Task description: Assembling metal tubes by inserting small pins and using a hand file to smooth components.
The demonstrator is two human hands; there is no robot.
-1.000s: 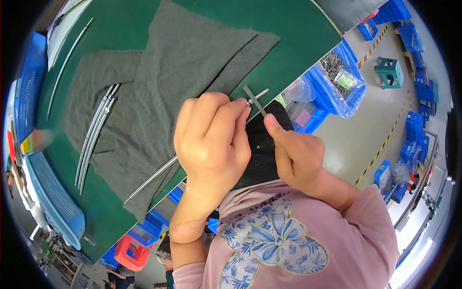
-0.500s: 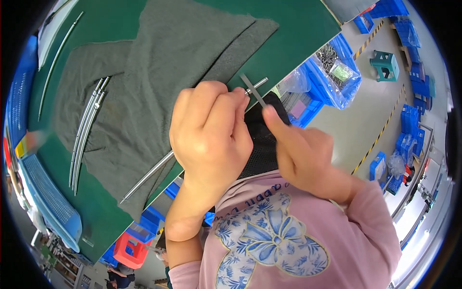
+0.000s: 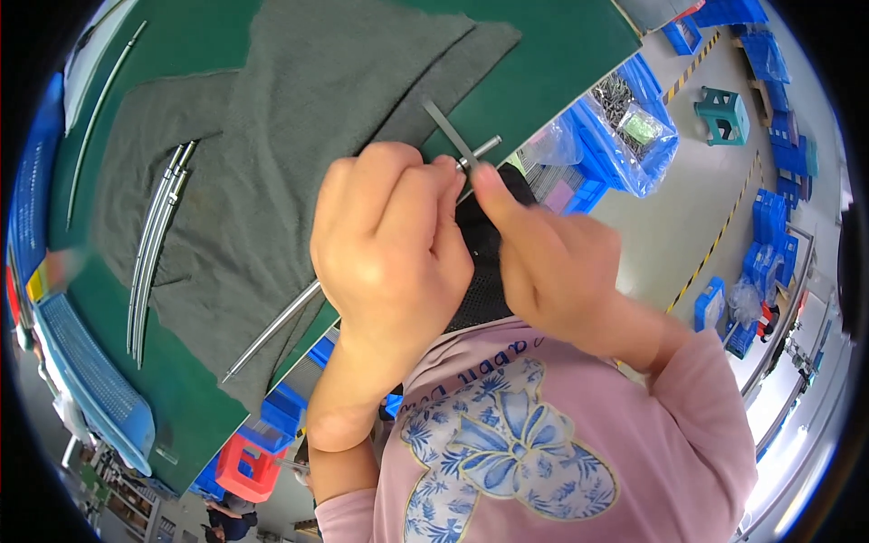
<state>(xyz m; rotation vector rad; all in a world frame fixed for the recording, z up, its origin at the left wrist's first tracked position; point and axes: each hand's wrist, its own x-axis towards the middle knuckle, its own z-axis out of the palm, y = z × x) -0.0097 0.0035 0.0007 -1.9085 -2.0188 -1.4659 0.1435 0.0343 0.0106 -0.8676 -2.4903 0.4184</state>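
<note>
My left hand [image 3: 389, 235] is closed around a slim metal rod [image 3: 276, 330], whose long end slants down-left over the grey cloth. The rod's short tip sticks out beyond my left thumb. My right hand [image 3: 552, 262] grips a flat, narrow metal file [image 3: 446, 127], my thumb pressing along it. The file crosses the rod's tip at an angle, seemingly touching it. Several similar metal rods [image 3: 156, 244] lie bundled on the grey cloth [image 3: 308, 118] to the left. My fingers hide the middle of the held rod and the file's near end.
A single thin rod [image 3: 100, 118] lies on the green table [image 3: 557, 45] at far left. Light-blue perforated trays [image 3: 95, 380] line the left edge. Below the table's right edge sits a blue bin [image 3: 652, 154] with bagged metal parts. A green stool [image 3: 724, 116] stands on the floor.
The file has slid up and left across the rod's tip, my right hand moving with it. My left hand still grips the rod, nearly in place.
</note>
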